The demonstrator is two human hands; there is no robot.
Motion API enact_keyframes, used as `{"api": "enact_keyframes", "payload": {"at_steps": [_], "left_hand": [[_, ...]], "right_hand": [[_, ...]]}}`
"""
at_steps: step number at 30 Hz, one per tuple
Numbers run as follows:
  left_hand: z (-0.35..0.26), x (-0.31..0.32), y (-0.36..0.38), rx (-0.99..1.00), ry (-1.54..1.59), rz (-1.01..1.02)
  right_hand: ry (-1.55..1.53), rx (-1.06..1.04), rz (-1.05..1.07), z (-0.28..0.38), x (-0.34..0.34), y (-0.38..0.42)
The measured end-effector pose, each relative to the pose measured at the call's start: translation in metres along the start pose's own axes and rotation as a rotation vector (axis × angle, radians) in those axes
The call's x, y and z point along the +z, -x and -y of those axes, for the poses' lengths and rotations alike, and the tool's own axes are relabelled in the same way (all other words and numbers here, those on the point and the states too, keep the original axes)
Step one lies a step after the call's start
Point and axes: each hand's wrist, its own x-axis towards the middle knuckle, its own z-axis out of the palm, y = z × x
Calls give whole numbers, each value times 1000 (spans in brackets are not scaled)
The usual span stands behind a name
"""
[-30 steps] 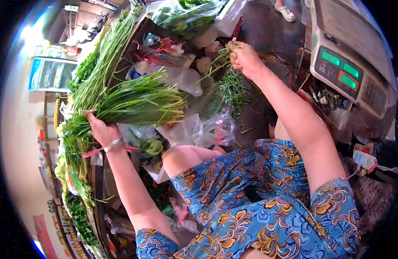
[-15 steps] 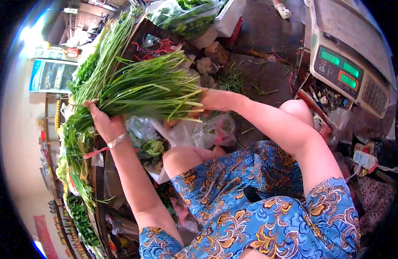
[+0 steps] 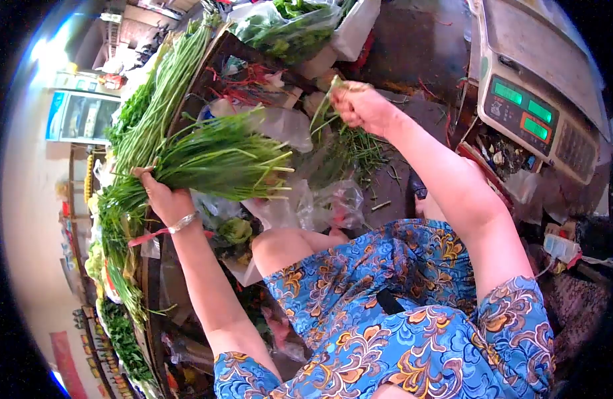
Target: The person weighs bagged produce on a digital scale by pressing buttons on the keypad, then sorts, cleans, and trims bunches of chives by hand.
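My left hand [image 3: 165, 194] is closed round a large bunch of Chinese chives [image 3: 220, 156], whose pale cut ends fan out to the right. A silvery bracelet [image 3: 184, 222] circles that wrist. Away from the bunch, my right hand [image 3: 363, 108] pinches a few loose green strands [image 3: 324, 110] that hang from its fingertips. Below that hand lies a heap of green trimmings [image 3: 363, 153] on the dark floor. Part of the bunch is blurred by motion.
A long stand of stalks and leafy greens [image 3: 170, 86] runs along the left. Bagged greens [image 3: 286, 30] sit at the top. At right is a weighing scale [image 3: 522, 110] with lit green displays. Plastic bags [image 3: 333, 203] lie by my knees.
My right hand has left the cut ends of the chives and moved up and right, taking a few strands with it. The left hand still grips the bunch, which has shifted slightly.
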Motion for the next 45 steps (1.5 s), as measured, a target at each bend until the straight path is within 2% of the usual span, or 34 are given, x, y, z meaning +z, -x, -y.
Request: {"api": "enact_keyframes", "payload": {"at_steps": [2, 3, 4, 5, 6, 12, 13, 16, 17, 18, 20, 22, 24, 26, 28, 32, 35, 38, 39, 40, 42, 43, 44, 45], "left_hand": [[5, 6, 10, 114, -108, -38], [8, 10, 15, 151, -142, -51], [8, 17, 20, 104, -134, -68], [7, 23, 23, 58, -128, -84], [7, 26, 25, 13, -122, -101], [20, 30, 31, 1, -33, 65], [23, 30, 30, 7, -18, 64], [19, 34, 32, -4, -21, 39], [15, 36, 36, -17, -35, 12], [12, 37, 37, -31, -50, -13], [11, 19, 27, -13, -61, 19], [12, 7, 16, 23, -59, 9], [13, -2, 10, -3, -66, -10], [12, 3, 15, 20, -37, -12], [12, 11, 25, -3, 64, -28], [15, 11, 29, 27, 64, 20], [19, 5, 26, -23, 91, 169], [22, 29, 46, -44, 24, 165], [29, 26, 48, 154, -218, 234], [29, 26, 42, -17, -62, 137], [33, 19, 33, -80, -2, 120], [35, 18, 32, -81, -3, 121], [37, 17, 32, -95, 36, 154], [38, 15, 31, -109, 75, 188]], "right_hand": [[-98, -44, 56, 2, -1, -5], [46, -85, 6, -3, 2, -7], [187, -126, -44, -5, 10, -7], [254, -127, -3, -10, 16, -9], [322, -80, -36, -15, 21, -7], [550, -119, 8, -35, 39, -8], [487, 8, 35, -39, 38, -12], [236, -38, 83, -44, 31, -20], [652, -247, -87, -43, 30, -22], [621, -33, -92, -33, 17, -21], [277, 79, -136, -23, -8, -26], [164, 23, -210, -12, -18, -25], [188, -70, -272, -6, -22, -23], [280, -160, -204, -7, -19, -21], [352, -44, -147, -12, -6, -16], [462, 103, 167, -25, 17, -5], [209, 291, 268, -30, 37, 7], [-1, 384, 135, -52, 50, 8], [-73, 333, 312, -59, 47, 0], [-157, 334, 311, -59, 49, 0], [-103, 292, 302, -47, 38, 1], [-168, 291, 171, -47, 39, -1], [-108, 265, 281, -43, 34, -2], [-107, 292, 271, -41, 32, -1]]}}
